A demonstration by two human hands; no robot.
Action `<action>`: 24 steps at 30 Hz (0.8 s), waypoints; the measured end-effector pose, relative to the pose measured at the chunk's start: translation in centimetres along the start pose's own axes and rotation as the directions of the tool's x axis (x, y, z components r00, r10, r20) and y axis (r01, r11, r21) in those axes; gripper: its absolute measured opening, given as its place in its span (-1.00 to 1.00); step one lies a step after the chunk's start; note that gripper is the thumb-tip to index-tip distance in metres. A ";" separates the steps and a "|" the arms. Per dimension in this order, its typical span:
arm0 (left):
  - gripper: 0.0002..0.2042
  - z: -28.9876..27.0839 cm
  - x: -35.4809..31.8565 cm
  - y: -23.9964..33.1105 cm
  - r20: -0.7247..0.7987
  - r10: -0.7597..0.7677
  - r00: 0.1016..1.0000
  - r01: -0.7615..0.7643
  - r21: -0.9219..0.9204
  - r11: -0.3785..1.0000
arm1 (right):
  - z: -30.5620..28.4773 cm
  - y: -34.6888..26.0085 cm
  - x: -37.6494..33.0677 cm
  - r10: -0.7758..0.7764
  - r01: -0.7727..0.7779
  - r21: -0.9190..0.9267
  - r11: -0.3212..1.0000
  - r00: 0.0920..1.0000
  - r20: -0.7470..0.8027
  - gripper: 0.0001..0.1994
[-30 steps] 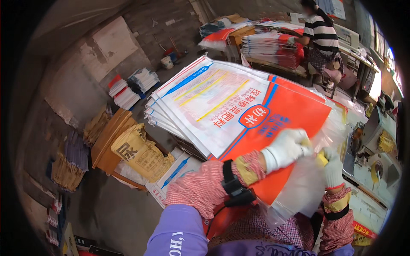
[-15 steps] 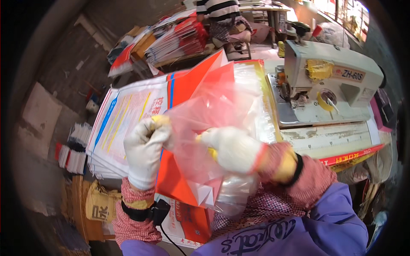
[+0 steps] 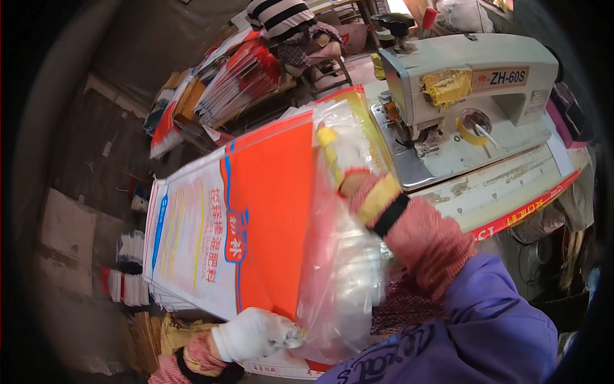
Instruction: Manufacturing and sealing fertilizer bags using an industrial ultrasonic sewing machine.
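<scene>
As hands (image 3: 259, 334) touch clear plastic (image 3: 355, 272), left curled

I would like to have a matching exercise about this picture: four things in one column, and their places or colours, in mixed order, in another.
Column one
1. Left hand
2. Right hand
3. Sewing machine
4. Co-worker's top

Column two
A. black and white stripes
B. at the near edge of the printed bag
C. pale, with a yellow patch on its front
D. over the far part of the clear film

Right pairs: 1-B, 2-D, 3-C, 4-A.
</scene>
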State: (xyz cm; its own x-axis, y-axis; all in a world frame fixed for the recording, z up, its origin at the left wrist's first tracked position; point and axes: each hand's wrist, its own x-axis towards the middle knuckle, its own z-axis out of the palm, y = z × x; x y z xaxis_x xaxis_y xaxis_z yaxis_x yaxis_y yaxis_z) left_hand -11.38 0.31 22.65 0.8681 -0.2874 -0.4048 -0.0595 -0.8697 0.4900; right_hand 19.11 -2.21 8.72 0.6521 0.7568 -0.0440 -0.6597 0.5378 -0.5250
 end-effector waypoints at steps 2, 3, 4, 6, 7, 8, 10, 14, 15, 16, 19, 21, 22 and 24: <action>-0.93 -3.6 0.9 0.7 -0.052 0.016 0.998 -0.024 -0.149 0.989 | 0.1 0.8 -3.9 0.007 -0.171 0.390 0.905 0.921 0.388 -0.74; -0.91 -6.9 1.5 1.8 -0.079 -0.074 0.994 0.060 -0.175 0.983 | 1.6 2.7 -4.6 -0.006 -0.026 0.176 0.984 0.984 0.178 -0.70; -0.91 -9.5 2.3 2.4 -0.160 0.049 0.986 0.004 0.315 0.949 | 3.4 3.8 -5.3 -0.084 0.081 -0.081 0.993 0.996 -0.035 -0.64; -0.75 -13.3 5.1 2.7 -0.397 -0.184 0.899 0.278 0.192 0.941 | 6.0 2.7 -7.6 -0.548 0.468 -0.852 0.234 0.787 0.282 -0.46; -0.70 -14.9 7.3 2.7 -0.474 -0.132 0.871 0.330 0.364 0.871 | 6.7 2.4 -8.2 -0.331 0.290 -0.889 0.354 0.928 0.171 -0.30; -0.64 -15.1 9.5 1.8 -0.499 0.053 0.865 0.240 0.504 0.830 | 6.9 2.2 -8.0 -0.336 0.286 -0.890 0.356 0.927 0.164 -0.30; -0.55 -14.1 13.5 0.0 -0.449 0.200 0.871 0.205 0.701 0.683 | 7.3 1.7 -7.8 -0.199 0.393 -0.671 0.630 0.916 0.349 -0.10; -0.59 -14.3 17.5 -2.7 -0.334 0.199 0.921 0.167 0.803 0.573 | 6.5 0.6 -7.7 0.092 0.085 -0.891 0.447 0.986 0.140 -0.19; -0.65 -14.3 18.2 -3.1 -0.268 0.167 0.949 0.143 0.836 0.530 | 6.4 2.0 -7.1 0.111 0.179 -0.955 0.237 0.971 0.210 -0.20; -0.65 -13.8 19.1 -3.5 -0.255 0.175 0.951 0.128 0.839 0.528 | 6.6 3.1 -6.9 0.132 0.273 -0.962 0.008 0.953 0.271 -0.22; -0.90 -12.7 19.9 -5.1 -0.317 0.265 0.911 0.100 0.792 0.602 | 8.0 0.4 -7.6 0.391 0.342 -0.940 0.011 0.863 0.319 -0.20; -0.90 -14.3 19.2 -4.8 -0.214 0.125 0.969 0.029 0.598 0.801 | 7.2 0.6 -8.0 0.300 0.293 -0.902 0.317 0.871 0.388 -0.21; -0.89 -15.3 18.6 -4.4 -0.080 0.008 0.997 0.020 0.348 0.937 | 6.9 1.1 -7.9 0.297 0.293 -0.899 0.324 0.871 0.391 -0.21; -0.85 -16.9 17.8 -4.1 -0.023 -0.074 0.997 0.077 0.209 0.975 | 5.9 2.7 -7.0 0.398 0.367 -0.869 0.333 0.781 0.482 -0.24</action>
State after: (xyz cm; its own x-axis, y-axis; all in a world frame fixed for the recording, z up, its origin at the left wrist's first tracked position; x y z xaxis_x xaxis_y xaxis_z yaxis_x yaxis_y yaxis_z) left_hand 12.70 5.52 26.50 0.8811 -0.2133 -0.4221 -0.0941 -0.9538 0.2854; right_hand 10.58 -3.84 12.57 0.0664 0.9839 0.1662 0.3442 0.1338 -0.9293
